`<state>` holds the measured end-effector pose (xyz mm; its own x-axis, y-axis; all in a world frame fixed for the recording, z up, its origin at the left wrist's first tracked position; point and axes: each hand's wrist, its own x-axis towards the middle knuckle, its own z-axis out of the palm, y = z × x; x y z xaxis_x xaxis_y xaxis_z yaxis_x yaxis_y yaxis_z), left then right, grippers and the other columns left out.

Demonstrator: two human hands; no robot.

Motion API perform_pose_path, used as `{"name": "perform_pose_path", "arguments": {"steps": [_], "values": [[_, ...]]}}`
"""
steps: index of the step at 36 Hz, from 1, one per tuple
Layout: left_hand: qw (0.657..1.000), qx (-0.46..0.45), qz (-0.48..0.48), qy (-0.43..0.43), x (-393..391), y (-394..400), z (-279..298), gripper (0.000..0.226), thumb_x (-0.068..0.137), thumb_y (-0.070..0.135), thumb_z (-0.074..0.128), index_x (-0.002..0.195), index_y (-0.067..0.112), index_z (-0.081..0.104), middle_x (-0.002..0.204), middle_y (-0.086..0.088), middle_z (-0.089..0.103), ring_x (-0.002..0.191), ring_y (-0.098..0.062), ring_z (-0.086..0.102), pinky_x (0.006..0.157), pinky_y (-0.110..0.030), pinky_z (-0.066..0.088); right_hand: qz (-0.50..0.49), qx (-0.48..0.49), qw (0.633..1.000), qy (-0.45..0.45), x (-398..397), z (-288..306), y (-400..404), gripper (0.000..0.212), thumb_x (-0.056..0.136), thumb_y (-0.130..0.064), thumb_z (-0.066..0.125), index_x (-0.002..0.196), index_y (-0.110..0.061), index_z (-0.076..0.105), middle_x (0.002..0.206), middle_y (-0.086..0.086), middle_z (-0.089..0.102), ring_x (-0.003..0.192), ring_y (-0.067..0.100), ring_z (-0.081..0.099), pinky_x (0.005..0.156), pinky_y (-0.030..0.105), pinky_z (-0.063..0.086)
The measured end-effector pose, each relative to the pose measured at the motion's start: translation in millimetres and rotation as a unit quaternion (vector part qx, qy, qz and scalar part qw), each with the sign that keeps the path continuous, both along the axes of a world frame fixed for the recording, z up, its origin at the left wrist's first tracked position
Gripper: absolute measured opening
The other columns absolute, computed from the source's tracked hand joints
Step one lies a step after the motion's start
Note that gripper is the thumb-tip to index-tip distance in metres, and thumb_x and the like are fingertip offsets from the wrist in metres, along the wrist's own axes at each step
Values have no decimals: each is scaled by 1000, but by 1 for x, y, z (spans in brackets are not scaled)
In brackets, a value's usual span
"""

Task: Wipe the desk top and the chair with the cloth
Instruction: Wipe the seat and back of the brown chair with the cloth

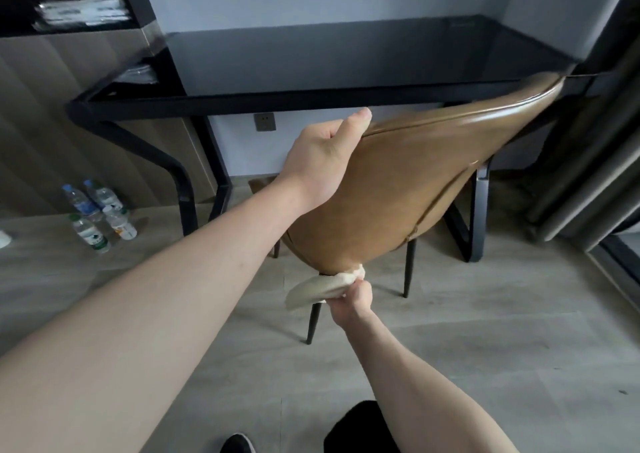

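— Gripping what, that left hand (320, 161)?
— The tan chair (398, 189), frame centre, fingers curled over its back edge.
— And the right hand (349, 302)?
— Pinching the cloth (318, 288) against the chair's lower edge.

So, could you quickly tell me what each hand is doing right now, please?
Left hand: grips the top edge of the chair back.
Right hand: grips the cloth, pressed against the chair's lower back.
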<state>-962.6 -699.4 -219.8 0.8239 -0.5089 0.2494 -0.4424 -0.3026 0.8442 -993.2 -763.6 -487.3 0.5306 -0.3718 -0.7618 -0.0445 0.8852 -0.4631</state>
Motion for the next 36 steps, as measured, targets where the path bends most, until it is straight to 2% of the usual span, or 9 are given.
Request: {"name": "perform_pose_path", "arguments": {"steps": [3,6,12,15,18,23,26,31,36], "values": [[1000,9,16,2,-5,0,2,60,106,49,41,57,24,16,49,11,19,48,-8,26,52,-19,24,-20,15,1000,-1,-11,16,-2,28,108,-15,41,122,-7,63,129,13,65,110,33,61,95,44,51],[1000,14,21,5,-9,-1,2,60,107,49,40,58,22,16,45,11,20,47,-8,29,59,-24,26,-18,6,1000,-15,-15,34,0,38,109,-22,40,140,-6,55,141,16,59,125,36,58,90,43,47],[1000,4,17,-6,-4,-2,-4,59,106,50,40,62,18,15,52,9,19,50,-9,26,50,-17,24,-45,18,999,-21,6,19,11,51,103,-54,49,134,-15,61,135,9,65,125,33,60,112,47,46],[1000,-16,7,-13,3,-3,-9,59,106,49,41,62,19,15,54,9,18,50,-10,25,46,-13,24,-41,-1,999,-9,25,-8,12,48,101,-59,48,113,-18,70,124,8,71,117,31,65,111,46,48],[999,-43,-12,-15,10,-5,-13,59,106,45,43,62,20,15,54,8,17,51,-10,24,48,-9,26,-5,-7,1000,15,40,-29,12,41,99,-54,48,99,-22,73,121,4,71,115,28,61,112,43,43],[997,-66,-24,-28,20,-8,-21,60,106,48,45,63,18,15,54,9,19,51,-11,26,52,-16,25,66,-18,997,36,56,-55,18,37,106,-45,39,122,-18,60,126,4,55,120,22,47,108,41,34],[996,-81,-32,-30,23,-9,-24,61,106,46,46,60,19,16,52,10,20,50,-10,28,53,-18,24,118,-27,989,81,62,-72,24,51,102,-52,44,135,-16,60,137,8,56,133,30,48,113,48,36],[997,-74,-24,-29,21,-9,-22,62,105,50,46,58,21,18,50,10,21,49,-10,29,60,-29,27,87,-40,990,104,61,-72,23,42,104,-41,49,132,-13,62,143,13,59,132,35,53,116,49,38],[997,-67,-19,-17,15,-5,-16,61,105,49,46,56,26,17,49,11,19,48,-10,26,65,-44,37,52,-1,995,87,40,-54,10,47,109,-25,48,144,5,48,147,24,52,137,38,50,115,47,40]]}}
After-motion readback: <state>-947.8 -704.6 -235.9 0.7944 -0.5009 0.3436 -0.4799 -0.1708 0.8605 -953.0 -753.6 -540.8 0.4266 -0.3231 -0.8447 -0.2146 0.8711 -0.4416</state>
